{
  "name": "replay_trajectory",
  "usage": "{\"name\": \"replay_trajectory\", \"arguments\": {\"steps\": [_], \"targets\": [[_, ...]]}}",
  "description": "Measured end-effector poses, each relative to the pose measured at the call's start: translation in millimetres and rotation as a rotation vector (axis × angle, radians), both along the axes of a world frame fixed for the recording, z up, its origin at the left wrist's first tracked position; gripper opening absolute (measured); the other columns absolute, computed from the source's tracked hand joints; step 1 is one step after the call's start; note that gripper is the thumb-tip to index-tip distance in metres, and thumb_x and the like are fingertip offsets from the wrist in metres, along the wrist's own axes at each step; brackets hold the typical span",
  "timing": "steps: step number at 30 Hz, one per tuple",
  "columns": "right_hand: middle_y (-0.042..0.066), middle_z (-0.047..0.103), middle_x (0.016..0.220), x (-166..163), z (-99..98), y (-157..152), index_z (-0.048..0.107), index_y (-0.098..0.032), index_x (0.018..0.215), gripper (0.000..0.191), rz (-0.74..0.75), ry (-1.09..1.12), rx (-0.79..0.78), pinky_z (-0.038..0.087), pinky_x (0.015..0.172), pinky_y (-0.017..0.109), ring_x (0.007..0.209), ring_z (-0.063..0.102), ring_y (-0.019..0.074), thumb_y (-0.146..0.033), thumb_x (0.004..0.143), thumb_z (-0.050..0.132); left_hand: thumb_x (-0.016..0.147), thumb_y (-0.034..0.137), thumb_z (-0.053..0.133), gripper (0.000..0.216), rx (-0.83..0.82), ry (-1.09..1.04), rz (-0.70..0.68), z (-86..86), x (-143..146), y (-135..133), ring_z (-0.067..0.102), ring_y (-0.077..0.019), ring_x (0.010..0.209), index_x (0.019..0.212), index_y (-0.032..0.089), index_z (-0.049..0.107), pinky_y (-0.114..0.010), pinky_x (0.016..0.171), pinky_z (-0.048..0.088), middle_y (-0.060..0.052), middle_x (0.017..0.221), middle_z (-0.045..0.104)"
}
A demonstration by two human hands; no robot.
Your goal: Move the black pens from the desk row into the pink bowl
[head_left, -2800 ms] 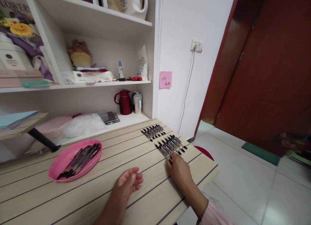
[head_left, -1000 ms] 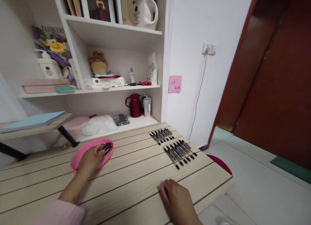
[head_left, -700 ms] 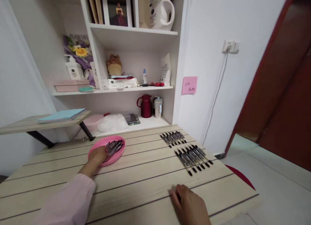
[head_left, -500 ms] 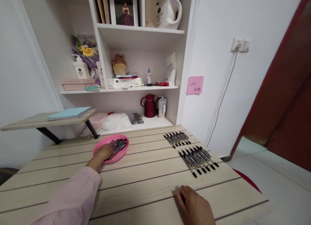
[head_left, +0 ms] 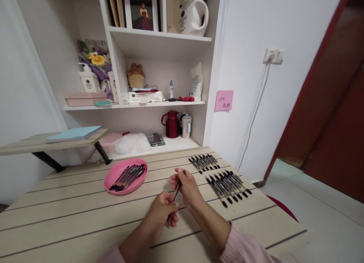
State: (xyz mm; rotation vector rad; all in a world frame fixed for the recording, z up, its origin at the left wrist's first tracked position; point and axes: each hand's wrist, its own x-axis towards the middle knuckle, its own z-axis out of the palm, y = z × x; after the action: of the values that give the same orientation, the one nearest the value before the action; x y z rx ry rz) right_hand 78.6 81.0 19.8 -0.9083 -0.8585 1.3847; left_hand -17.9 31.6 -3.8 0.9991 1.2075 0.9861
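A dark pen (head_left: 176,191) is held between my two hands above the middle of the table. My left hand (head_left: 162,212) is closed round its lower end, while my right hand (head_left: 186,185) pinches the upper end near the tip. To the left, a pink tray (head_left: 109,172) holds a pile of pens (head_left: 129,177). On the right, several pens and black caps lie in a near row (head_left: 227,185), with another row of pens (head_left: 203,162) behind it.
A wooden riser (head_left: 71,143) with blue paper (head_left: 74,133) stands at the back left. Behind the table, white shelves (head_left: 159,104) hold a red jug (head_left: 172,124) and a cup (head_left: 186,126). A red round edge (head_left: 283,208) shows beyond the table's right side.
My left hand has left the pink tray and come to the middle with a pen. My right hand has moved up and left from the near edge and now grips the same pen.
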Motion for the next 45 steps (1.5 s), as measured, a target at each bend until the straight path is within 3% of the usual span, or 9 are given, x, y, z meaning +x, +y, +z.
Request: {"name": "replay_trajectory", "arguments": {"steps": [3,5,10,20,26,32,38,45], "targets": [[-0.008,0.048,0.046,-18,-19.5,10,0.044,-0.019,0.069,0.038,0.054,0.079,-0.071,0.029,0.034,0.016,0.034,0.041,0.0054,-0.054,0.066,0.06,0.064,0.039,0.063,0.029,-0.004,-0.091,0.004,-9.9,7,0,0.044,-0.0071,0.034,0.074,0.021,0.043,-0.019,0.038,0.029,0.007,0.047,0.051],[-0.007,0.049,0.045,-21,-33.9,10,0.042,-0.019,0.067,0.039,0.143,0.079,-0.116,0.021,0.027,0.015,0.028,0.035,0.0043,-0.056,0.068,0.056,0.066,0.045,0.061,0.031,0.011,-0.149,0.036,-14.3,4,3,0.041,-0.005,0.035,0.075,0.019,0.045,-0.018,0.037,0.026,0.006,0.051,0.051],[-0.005,0.053,0.049,-21,-50.2,10,0.044,-0.019,0.071,0.042,0.195,0.134,-0.127,0.022,0.022,0.014,0.026,0.037,0.0048,-0.06,0.071,0.051,0.064,0.048,0.064,0.035,-0.041,-0.217,0.036,-22.1,-3,9,0.025,-0.0001,0.033,0.073,0.019,0.045,-0.016,0.034,0.01,0.007,0.052,0.047],[-0.005,0.052,0.047,-19,-47.9,8,0.042,-0.02,0.071,0.039,0.134,0.185,-0.124,0.023,0.025,0.014,0.03,0.042,0.007,-0.058,0.071,0.052,0.062,0.043,0.068,0.037,-0.077,-0.337,-0.018,-21.1,-2,5,0.019,0.0026,0.036,0.076,0.017,0.046,-0.014,0.036,0.008,0.004,0.063,0.053],[-0.006,0.052,0.047,-19,-45.6,6,0.042,-0.02,0.072,0.041,0.145,0.221,-0.103,0.024,0.026,0.014,0.031,0.043,0.0067,-0.059,0.069,0.054,0.064,0.045,0.066,0.035,-0.028,-0.274,-0.012,-20.5,-2,2,0.021,0.0019,0.036,0.075,0.016,0.048,-0.014,0.034,0.01,0.001,0.067,0.057],[-0.004,0.058,0.057,-19,-44.2,6,0.047,-0.02,0.084,0.049,0.224,0.191,-0.087,0.02,0.024,0.016,0.027,0.036,0.0054,-0.065,0.066,0.054,0.066,0.051,0.058,0.035,0.08,-0.062,0.043,-24.3,-4,6,0.028,-0.0028,0.032,0.064,0.017,0.049,-0.016,0.032,0.018,0.007,0.044,0.045],[-0.009,0.038,0.04,-21,-45.8,10,0.04,-0.021,0.063,0.045,0.074,0.311,-0.114,0.034,0.038,0.019,0.035,0.037,0.0059,-0.063,0.068,0.054,0.065,0.045,0.059,0.031,0.076,0.086,0.071,-37.7,4,13,0.024,-0.0035,0.027,0.058,0.021,0.041,-0.018,0.031,0.015,0.008,0.038,0.042],[-0.01,0.033,0.039,-24,-44.1,9,0.037,-0.021,0.06,0.045,-0.017,0.354,-0.139,0.036,0.041,0.023,0.032,0.032,0.0058,-0.063,0.071,0.051,0.062,0.039,0.064,0.027,0.207,-0.094,0.037,-54.2,7,20,0.032,-0.0055,0.037,0.059,0.019,0.046,-0.019,0.04,0.02,0.007,0.04,0.042]]}}
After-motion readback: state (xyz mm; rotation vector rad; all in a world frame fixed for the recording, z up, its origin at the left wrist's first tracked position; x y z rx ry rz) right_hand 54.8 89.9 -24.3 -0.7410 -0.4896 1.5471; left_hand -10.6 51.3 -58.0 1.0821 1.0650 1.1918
